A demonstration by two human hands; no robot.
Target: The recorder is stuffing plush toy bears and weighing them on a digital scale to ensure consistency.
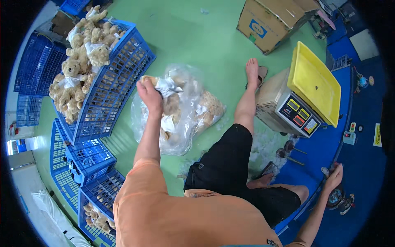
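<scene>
My left hand (pixel 150 95) is closed on a tan plush bear (pixel 165 87) with a white cloth piece on it. The bear is above a clear plastic bag (pixel 181 140) on the floor, in which more tan plush bears (pixel 209 108) with white cloth show through the film. Far off to the right, my right hand (pixel 334 178) is at the edge of the blue table (pixel 329 144), next to a small machine part (pixel 336 197). Its fingers look curled, and whatever they grip is too small to make out.
A blue crate (pixel 113 84) heaped with plush bears (pixel 84 61) stands at the left, with more blue crates (pixel 88 160) below it. On the right are a scale (pixel 298 117) with a yellow tray (pixel 314 84) and a cardboard box (pixel 273 24). White stuffing (pixel 265 154) litters the floor.
</scene>
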